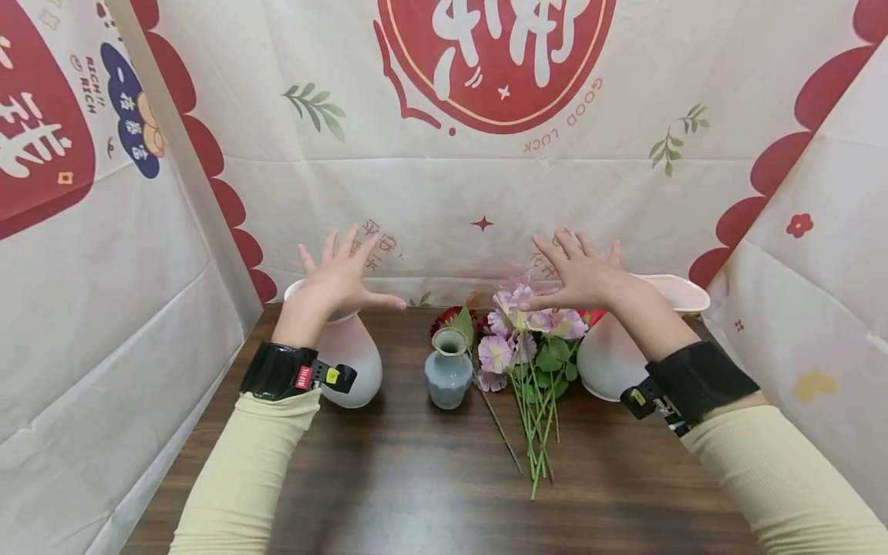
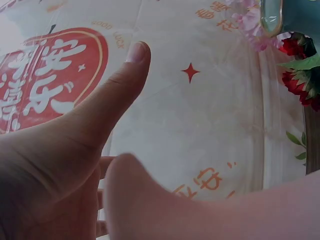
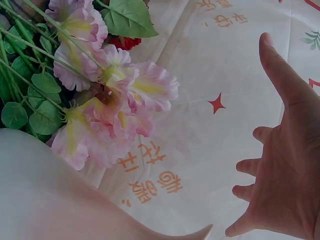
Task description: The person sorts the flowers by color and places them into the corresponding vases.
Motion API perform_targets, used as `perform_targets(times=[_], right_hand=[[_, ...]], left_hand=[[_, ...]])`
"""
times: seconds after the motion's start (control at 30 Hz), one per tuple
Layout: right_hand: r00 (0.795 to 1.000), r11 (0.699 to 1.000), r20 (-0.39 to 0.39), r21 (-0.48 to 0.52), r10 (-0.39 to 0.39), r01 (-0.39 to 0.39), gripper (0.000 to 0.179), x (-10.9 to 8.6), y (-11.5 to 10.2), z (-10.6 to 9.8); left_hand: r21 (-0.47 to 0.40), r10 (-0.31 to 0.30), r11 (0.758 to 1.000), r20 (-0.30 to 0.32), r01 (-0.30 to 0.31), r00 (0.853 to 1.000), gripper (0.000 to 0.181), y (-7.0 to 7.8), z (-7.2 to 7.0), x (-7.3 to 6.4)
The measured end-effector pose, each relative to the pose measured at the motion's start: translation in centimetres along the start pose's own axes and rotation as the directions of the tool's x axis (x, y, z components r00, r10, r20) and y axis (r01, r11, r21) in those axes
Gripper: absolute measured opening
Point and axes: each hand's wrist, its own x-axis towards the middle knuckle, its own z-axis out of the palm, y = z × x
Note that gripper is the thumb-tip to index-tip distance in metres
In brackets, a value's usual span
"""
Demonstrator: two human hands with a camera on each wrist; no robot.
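Note:
Above a pink and white vase (image 1: 351, 362) on the left, my left hand (image 1: 336, 281) is raised with its fingers spread, holding nothing. My right hand (image 1: 579, 274) is likewise spread in the air, beside a second pink and white vase (image 1: 613, 358) whose wide rim shows behind the forearm. Between them stands a small blue-grey vase (image 1: 449, 374). Pink artificial flowers (image 1: 496, 354) with green stems lie on the table just right of it. Dark red flowers (image 1: 444, 320) show behind the small vase; the right wrist view has them partly hidden by a leaf.
The dark wooden table (image 1: 388, 486) carries the vases and flowers. Printed cloth walls (image 1: 444, 193) enclose its back and both sides. Flower stems (image 1: 537, 455) point toward the table's front. Black straps with small cameras sit on both wrists.

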Motion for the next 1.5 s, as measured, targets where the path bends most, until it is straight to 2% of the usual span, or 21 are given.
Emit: perform_targets(times=[0.4, 0.63, 1.1, 1.23, 1.33, 1.5], right_hand=[[1.000, 1.000, -0.006, 0.004, 0.007, -0.007, 0.118, 0.5, 0.5, 0.5], [1.000, 1.000, 0.002, 0.019, 0.008, -0.008, 0.118, 0.6, 0.2, 0.8], [1.000, 1.000, -0.018, 0.008, 0.008, -0.008, 0.115, 1.7, 0.0, 1.9], [1.000, 1.000, -0.023, 0.000, 0.009, -0.009, 0.116, 1.8, -0.2, 2.1], [1.000, 1.000, -0.024, -0.003, 0.012, -0.012, 0.117, 1.9, -0.3, 2.1], [0.999, 1.000, -0.028, -0.017, 0.015, -0.016, 0.117, 1.8, -0.4, 2.3]], left_hand=[[-0.032, -0.045, 0.998, -0.003, 0.045, 0.999, 0.116, -2.1, -1.0, -0.2], [-0.056, -0.036, 0.998, -0.026, 0.034, 0.999, 0.116, -3.7, -1.3, -0.1], [-0.230, -0.076, 0.972, -0.083, 0.055, 0.994, 0.121, -7.6, -1.5, -1.2], [-0.243, -0.067, 0.969, -0.106, 0.039, 0.992, 0.118, -8.5, -1.2, -1.5], [-0.284, -0.043, 0.959, -0.122, 0.006, 0.992, 0.115, -9.5, -0.6, -1.8], [-0.404, -0.036, 0.914, -0.147, -0.027, 0.989, 0.113, -11.0, 1.5, -2.6]])
